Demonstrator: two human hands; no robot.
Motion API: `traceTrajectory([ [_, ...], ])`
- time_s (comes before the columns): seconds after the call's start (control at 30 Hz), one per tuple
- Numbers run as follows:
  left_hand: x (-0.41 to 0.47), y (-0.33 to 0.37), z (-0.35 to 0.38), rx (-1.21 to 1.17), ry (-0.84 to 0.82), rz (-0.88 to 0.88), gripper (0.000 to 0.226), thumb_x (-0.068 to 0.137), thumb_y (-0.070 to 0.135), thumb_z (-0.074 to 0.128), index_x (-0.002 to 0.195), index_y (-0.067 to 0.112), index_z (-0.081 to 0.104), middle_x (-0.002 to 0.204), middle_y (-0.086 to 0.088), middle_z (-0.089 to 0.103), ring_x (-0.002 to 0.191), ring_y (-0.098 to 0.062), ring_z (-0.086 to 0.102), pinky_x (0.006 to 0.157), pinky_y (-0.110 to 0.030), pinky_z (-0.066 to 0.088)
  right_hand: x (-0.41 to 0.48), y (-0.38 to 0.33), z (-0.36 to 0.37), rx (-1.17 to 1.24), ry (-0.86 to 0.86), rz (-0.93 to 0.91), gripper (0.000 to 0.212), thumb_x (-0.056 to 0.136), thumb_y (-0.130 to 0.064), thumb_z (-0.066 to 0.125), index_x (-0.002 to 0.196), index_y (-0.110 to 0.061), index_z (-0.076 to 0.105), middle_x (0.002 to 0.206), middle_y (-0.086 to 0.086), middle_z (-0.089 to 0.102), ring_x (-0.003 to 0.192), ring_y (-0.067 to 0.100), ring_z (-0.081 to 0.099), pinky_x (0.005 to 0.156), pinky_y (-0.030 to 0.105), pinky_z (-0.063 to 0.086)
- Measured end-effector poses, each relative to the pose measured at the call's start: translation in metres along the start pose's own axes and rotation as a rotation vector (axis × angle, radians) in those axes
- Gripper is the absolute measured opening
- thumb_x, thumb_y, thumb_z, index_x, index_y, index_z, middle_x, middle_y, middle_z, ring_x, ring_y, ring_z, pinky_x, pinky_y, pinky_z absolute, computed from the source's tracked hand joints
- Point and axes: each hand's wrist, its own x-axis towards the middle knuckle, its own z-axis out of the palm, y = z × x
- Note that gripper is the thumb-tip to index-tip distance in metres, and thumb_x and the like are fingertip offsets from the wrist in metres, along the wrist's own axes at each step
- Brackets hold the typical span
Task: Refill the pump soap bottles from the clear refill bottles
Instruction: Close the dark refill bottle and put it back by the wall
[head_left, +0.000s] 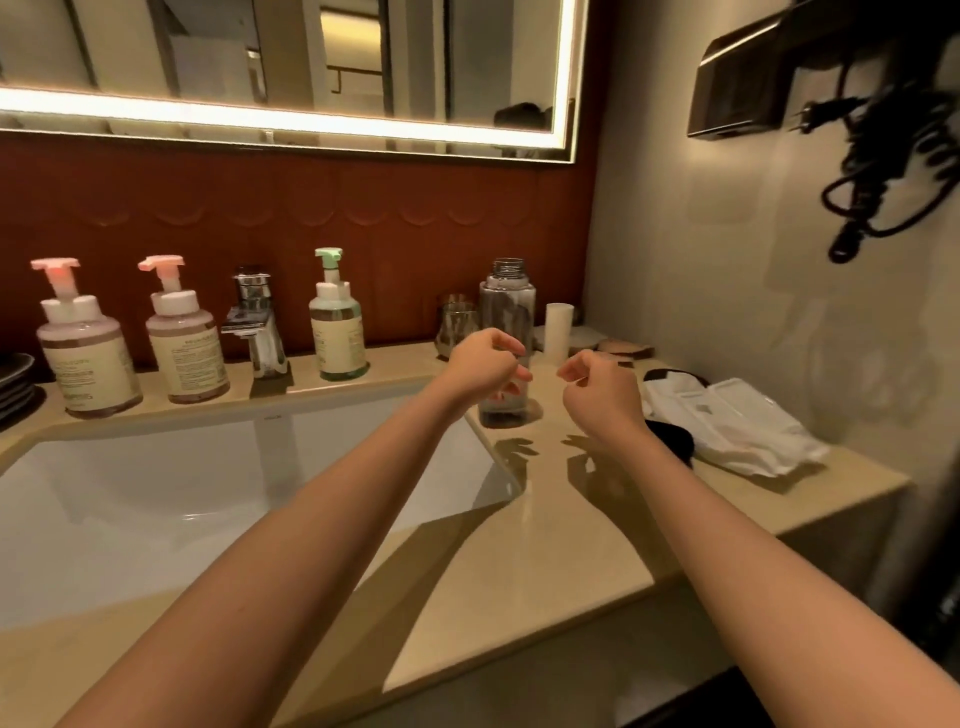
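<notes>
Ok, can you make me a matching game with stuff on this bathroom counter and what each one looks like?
Things:
1. pump bottle right of the tap
2. clear refill bottle
3. pump bottle at the far left
4. white cloth

Looks:
A. pink pump top
B. lying crumpled at the right end of the counter
C. green pump top
D. cap off, standing between the two hands

Pairs: 1-C, 2-D, 3-A, 4-B

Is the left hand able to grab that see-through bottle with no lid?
Probably yes. The left hand is already right in front of the clear refill bottle, fingers curled near its side, and nothing sits between them. Whether it touches yet is unclear.
</notes>
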Motion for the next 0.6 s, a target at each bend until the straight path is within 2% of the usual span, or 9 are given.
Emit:
traceTrajectory([
  [0.07,0.0,0.003,0.019,-0.001,-0.048,-0.006,0.028,0.09,-0.002,0.047,0.113,0.011,0.054,0.09,-0.001,0.065,0.071,-0.01,0.061,0.061,-0.023,0.049,0.0,0.008,-0.013,-0.152,-0.006,0.024,0.03,0.082,-0.004,0.055,0.108,-0.016,0.06,0.12,0.004,0.057,0.102,0.019,0.051,0.074,0.028,0.041],
  [0.17,0.0,0.005,0.049,0.035,-0.121,-0.012,0.026,0.089,0.0,0.052,0.11,0.014,0.053,0.105,-0.008,0.065,0.073,-0.01,0.06,0.058,-0.021,0.048,-0.004,0.021,-0.03,-0.352,-0.024,0.004,0.037,0.079,-0.011,0.059,0.115,-0.019,0.057,0.13,0.004,0.049,0.118,0.023,0.045,0.091,0.035,0.041],
  [0.3,0.0,0.004,0.076,0.095,-0.243,-0.016,0.033,0.089,0.0,0.055,0.12,0.011,0.051,0.117,-0.013,0.06,0.086,-0.016,0.061,0.062,-0.021,0.05,-0.006,0.033,-0.039,-0.492,-0.249,0.067,0.056,0.081,-0.021,0.062,0.133,-0.019,0.043,0.136,0.007,0.042,0.124,0.026,0.04,0.102,0.045,0.038],
  [0.37,0.0,0.003,0.085,0.118,-0.269,-0.026,0.036,0.089,-0.001,0.053,0.122,0.011,0.049,0.121,-0.013,0.057,0.092,-0.018,0.06,0.065,-0.022,0.05,-0.008,0.038,-0.043,-0.543,-0.385,0.109,0.061,0.082,-0.022,0.062,0.137,-0.017,0.037,0.134,0.009,0.044,0.121,0.026,0.044,0.1,0.042,0.041],
  [0.43,0.002,0.0,0.092,0.131,-0.288,-0.051,0.037,0.089,-0.002,0.052,0.124,0.011,0.049,0.122,-0.013,0.056,0.09,-0.017,0.059,0.066,-0.023,0.052,-0.01,0.045,-0.047,-0.522,-0.45,0.108,0.058,0.084,-0.016,0.061,0.137,-0.016,0.038,0.127,0.008,0.049,0.113,0.023,0.049,0.093,0.033,0.046],
  [0.53,0.004,-0.001,0.092,0.127,-0.305,-0.087,0.035,0.092,0.002,0.049,0.126,0.01,0.046,0.123,-0.015,0.055,0.082,-0.016,0.059,0.067,-0.024,0.052,-0.008,0.052,-0.053,-0.462,-0.439,0.059,0.059,0.079,-0.008,0.066,0.133,-0.018,0.044,0.126,0.006,0.051,0.111,0.022,0.05,0.085,0.027,0.047],
  [0.6,0.004,0.0,0.086,0.092,-0.317,-0.114,0.034,0.097,0.013,0.044,0.13,0.006,0.043,0.123,-0.016,0.054,0.073,-0.014,0.057,0.068,-0.024,0.052,-0.005,0.048,-0.057,-0.399,-0.388,0.035,0.061,0.075,-0.007,0.071,0.13,-0.018,0.047,0.126,0.005,0.05,0.114,0.023,0.049,0.082,0.026,0.048],
])
